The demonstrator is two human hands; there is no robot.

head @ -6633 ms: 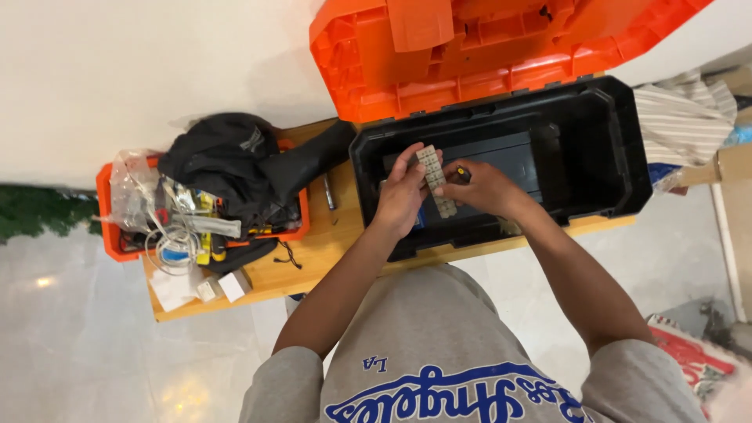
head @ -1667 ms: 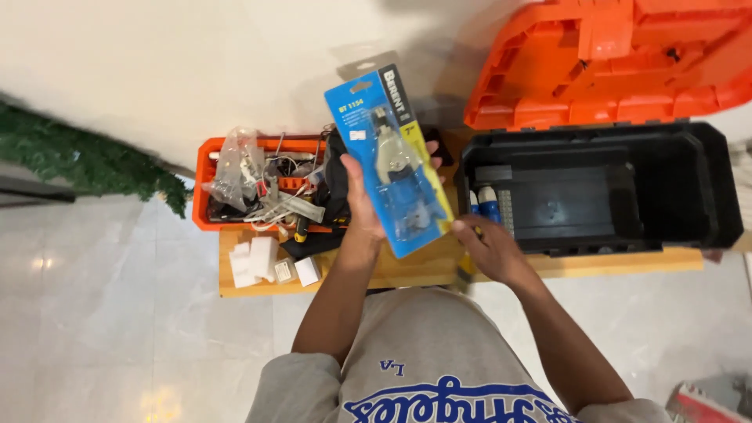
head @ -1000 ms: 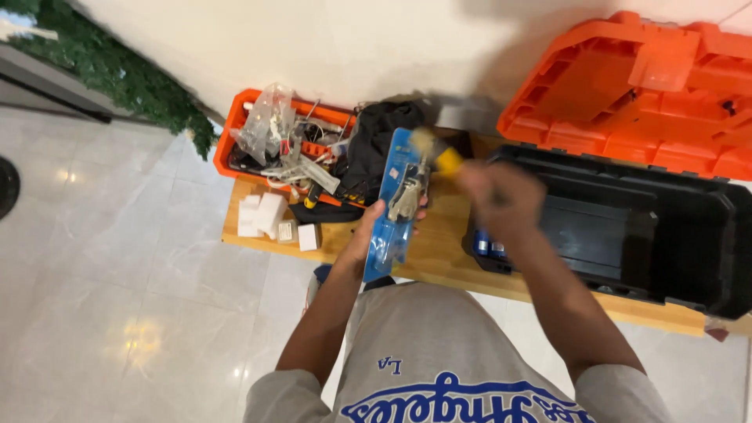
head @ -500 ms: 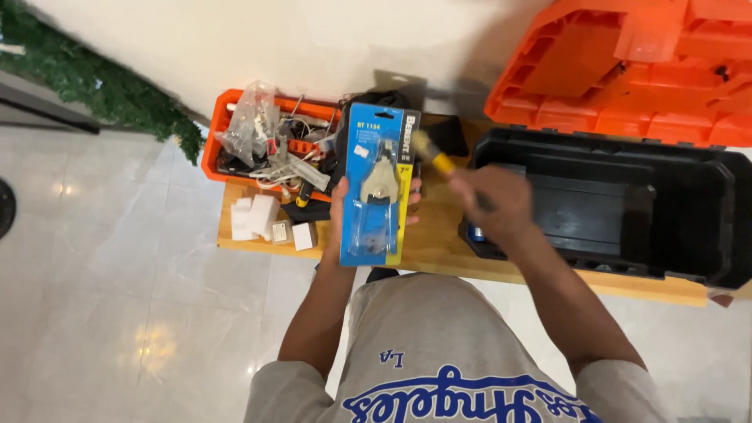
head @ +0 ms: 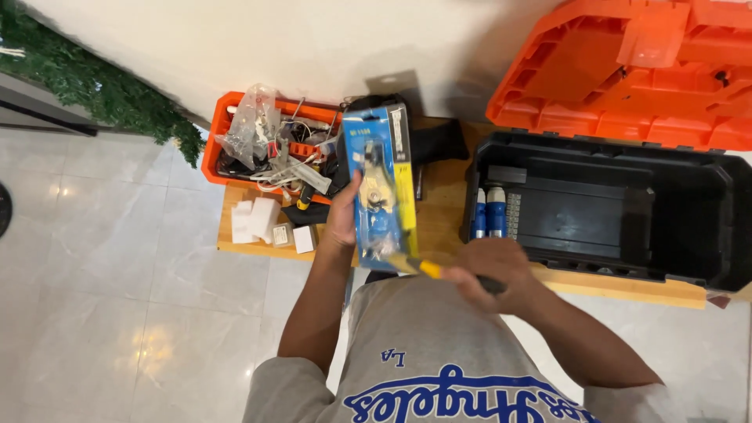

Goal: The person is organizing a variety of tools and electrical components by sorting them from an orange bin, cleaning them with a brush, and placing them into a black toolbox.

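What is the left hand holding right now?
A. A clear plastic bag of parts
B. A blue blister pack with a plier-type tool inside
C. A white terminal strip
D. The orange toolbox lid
B: the left hand grips a blue blister pack with a plier-type tool sealed inside, held up over the wooden bench, while the right hand holds a small yellow-ferruled brush at its lower end.

The left hand (head: 342,222) is raised at about 11 o'clock from the chest, fingers and thumb curled in a grip, forearm running up from the lower left. The right hand (head: 492,272) sits lower at 1 o'clock, fist closed, knuckles up, forearm angling in from the lower right.
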